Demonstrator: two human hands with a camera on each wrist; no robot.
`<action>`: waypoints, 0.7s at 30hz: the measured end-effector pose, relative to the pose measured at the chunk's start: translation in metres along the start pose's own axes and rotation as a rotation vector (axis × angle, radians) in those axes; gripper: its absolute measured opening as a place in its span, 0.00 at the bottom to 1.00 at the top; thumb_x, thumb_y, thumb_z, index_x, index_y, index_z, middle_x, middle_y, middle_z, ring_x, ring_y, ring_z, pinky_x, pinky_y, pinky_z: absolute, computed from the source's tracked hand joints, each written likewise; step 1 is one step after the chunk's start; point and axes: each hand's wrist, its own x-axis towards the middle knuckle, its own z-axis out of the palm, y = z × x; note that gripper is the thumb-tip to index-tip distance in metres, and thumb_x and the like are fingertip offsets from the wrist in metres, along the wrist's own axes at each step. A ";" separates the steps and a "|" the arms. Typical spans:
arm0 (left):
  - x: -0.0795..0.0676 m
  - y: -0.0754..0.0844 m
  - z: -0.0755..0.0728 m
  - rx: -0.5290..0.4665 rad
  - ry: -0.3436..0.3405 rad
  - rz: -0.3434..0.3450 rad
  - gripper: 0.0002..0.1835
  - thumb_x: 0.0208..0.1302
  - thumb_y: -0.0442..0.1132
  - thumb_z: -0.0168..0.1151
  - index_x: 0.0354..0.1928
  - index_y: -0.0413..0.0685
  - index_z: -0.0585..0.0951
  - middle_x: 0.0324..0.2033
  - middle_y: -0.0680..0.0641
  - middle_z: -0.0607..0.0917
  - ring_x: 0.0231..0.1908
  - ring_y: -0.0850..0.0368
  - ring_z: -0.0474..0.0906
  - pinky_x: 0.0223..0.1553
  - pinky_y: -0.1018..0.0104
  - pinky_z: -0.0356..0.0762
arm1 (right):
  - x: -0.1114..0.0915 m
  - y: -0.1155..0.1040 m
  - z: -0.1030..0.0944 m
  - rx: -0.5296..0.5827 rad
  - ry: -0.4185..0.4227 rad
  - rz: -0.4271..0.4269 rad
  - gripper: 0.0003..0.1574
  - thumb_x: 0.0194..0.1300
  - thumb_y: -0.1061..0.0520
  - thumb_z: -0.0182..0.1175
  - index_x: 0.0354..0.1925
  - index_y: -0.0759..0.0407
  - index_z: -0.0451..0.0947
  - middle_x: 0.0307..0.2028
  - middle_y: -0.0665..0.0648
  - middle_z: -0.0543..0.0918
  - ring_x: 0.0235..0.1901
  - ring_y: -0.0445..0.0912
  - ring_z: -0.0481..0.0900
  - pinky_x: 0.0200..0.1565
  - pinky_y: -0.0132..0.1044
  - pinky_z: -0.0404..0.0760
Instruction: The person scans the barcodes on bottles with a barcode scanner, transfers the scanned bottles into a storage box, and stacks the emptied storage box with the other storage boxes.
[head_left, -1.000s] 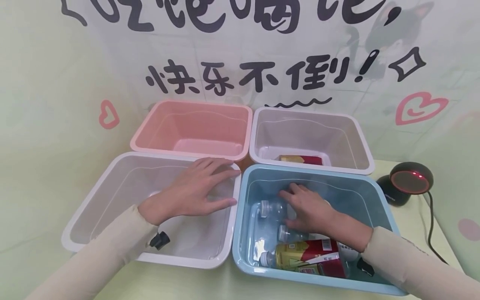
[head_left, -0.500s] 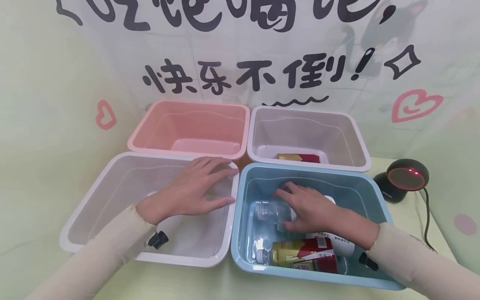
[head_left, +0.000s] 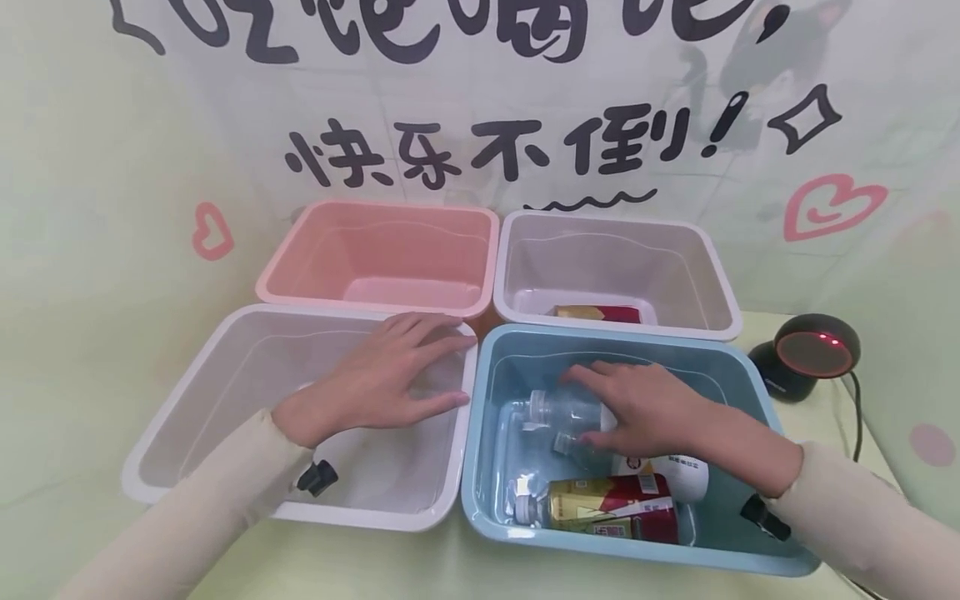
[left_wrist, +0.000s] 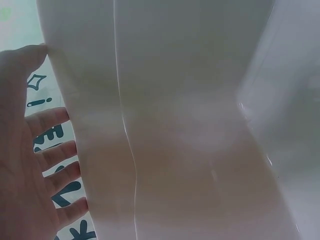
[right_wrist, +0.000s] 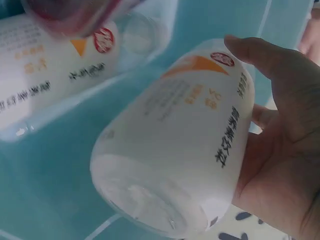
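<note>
My right hand (head_left: 652, 408) grips a clear-necked bottle with a white label (right_wrist: 180, 130) inside the blue bin (head_left: 637, 556). In the right wrist view, its base tilts toward the camera and the thumb lies along one side. Below it in the bin lies a second white-labelled bottle (head_left: 690, 479). A bottle with a red and gold label (head_left: 615, 508) lies along the bin's near wall. My left hand (head_left: 382, 383) reaches over the left whitish bin (head_left: 360, 519), fingers spread, their tips touching its right rim. That hand holds nothing.
Behind stand a pink bin (head_left: 412, 287) and a pale grey bin (head_left: 615, 250), which holds a red and gold item (head_left: 600, 314). To the right is a black scanner-like device (head_left: 817, 346) with red lights and a cable. A printed backdrop (head_left: 480, 67) hangs behind.
My right hand has taken hold of the white-labelled bottle, raised it slightly and shifted it right, uncovering more of the second one. The left hand has stayed at the rim.
</note>
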 end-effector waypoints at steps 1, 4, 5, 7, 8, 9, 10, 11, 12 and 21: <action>0.000 0.000 0.000 -0.001 -0.001 0.000 0.38 0.67 0.70 0.62 0.74 0.61 0.76 0.74 0.50 0.74 0.76 0.48 0.67 0.80 0.41 0.63 | -0.002 0.000 -0.003 -0.001 -0.002 0.008 0.42 0.57 0.41 0.79 0.67 0.46 0.76 0.52 0.53 0.89 0.41 0.46 0.88 0.39 0.42 0.90; 0.001 0.000 0.002 -0.006 0.007 0.007 0.38 0.67 0.69 0.64 0.74 0.60 0.77 0.74 0.49 0.74 0.76 0.47 0.67 0.79 0.40 0.63 | -0.007 -0.001 -0.014 -0.009 0.001 0.029 0.44 0.57 0.38 0.78 0.68 0.48 0.78 0.56 0.55 0.89 0.45 0.49 0.90 0.43 0.48 0.91; 0.002 0.000 0.002 -0.008 0.011 0.011 0.38 0.67 0.68 0.64 0.73 0.60 0.77 0.74 0.48 0.74 0.76 0.46 0.67 0.79 0.40 0.64 | -0.009 -0.001 -0.017 -0.007 0.003 0.038 0.44 0.57 0.38 0.78 0.68 0.49 0.78 0.57 0.54 0.88 0.46 0.49 0.90 0.44 0.48 0.92; 0.002 -0.001 0.002 -0.007 0.019 0.016 0.38 0.67 0.68 0.64 0.73 0.60 0.77 0.74 0.48 0.74 0.76 0.47 0.67 0.79 0.41 0.63 | -0.012 -0.001 -0.023 0.000 0.010 0.052 0.44 0.58 0.36 0.78 0.68 0.49 0.79 0.58 0.55 0.88 0.47 0.50 0.90 0.45 0.49 0.92; 0.002 -0.001 0.002 -0.005 0.022 0.019 0.38 0.67 0.68 0.64 0.73 0.60 0.77 0.74 0.49 0.74 0.76 0.47 0.67 0.79 0.41 0.63 | -0.013 -0.001 -0.026 0.001 0.014 0.056 0.44 0.57 0.35 0.77 0.67 0.50 0.80 0.58 0.55 0.88 0.47 0.49 0.90 0.45 0.50 0.92; 0.002 -0.002 0.002 -0.006 0.025 0.022 0.37 0.67 0.68 0.63 0.73 0.60 0.77 0.74 0.49 0.74 0.76 0.47 0.67 0.79 0.41 0.63 | -0.014 -0.001 -0.029 0.002 0.021 0.061 0.44 0.57 0.34 0.77 0.67 0.49 0.80 0.58 0.54 0.88 0.47 0.49 0.90 0.46 0.50 0.92; 0.002 -0.002 0.002 -0.006 0.029 0.024 0.37 0.67 0.69 0.63 0.73 0.60 0.77 0.74 0.49 0.74 0.76 0.47 0.67 0.79 0.41 0.63 | -0.015 0.000 -0.032 0.005 0.027 0.062 0.44 0.57 0.35 0.78 0.67 0.49 0.80 0.58 0.54 0.88 0.47 0.49 0.90 0.46 0.50 0.92; 0.002 -0.002 0.002 -0.005 0.030 0.026 0.37 0.67 0.69 0.63 0.73 0.60 0.77 0.74 0.49 0.74 0.76 0.47 0.67 0.80 0.41 0.63 | -0.016 0.000 -0.035 0.006 0.033 0.062 0.44 0.57 0.34 0.78 0.66 0.49 0.80 0.58 0.54 0.89 0.47 0.49 0.90 0.46 0.50 0.92; 0.001 -0.002 0.001 -0.004 0.030 0.024 0.37 0.67 0.69 0.63 0.73 0.60 0.77 0.74 0.49 0.74 0.76 0.47 0.67 0.80 0.42 0.63 | -0.017 0.001 -0.037 0.008 0.039 0.062 0.44 0.57 0.34 0.78 0.66 0.49 0.80 0.58 0.54 0.89 0.45 0.48 0.90 0.44 0.49 0.92; -0.001 -0.002 0.000 0.006 -0.005 0.005 0.38 0.68 0.71 0.60 0.74 0.62 0.75 0.74 0.51 0.74 0.76 0.50 0.67 0.80 0.44 0.64 | -0.029 0.010 -0.051 -0.004 0.069 0.022 0.41 0.60 0.30 0.74 0.67 0.40 0.75 0.50 0.48 0.90 0.35 0.36 0.83 0.34 0.36 0.84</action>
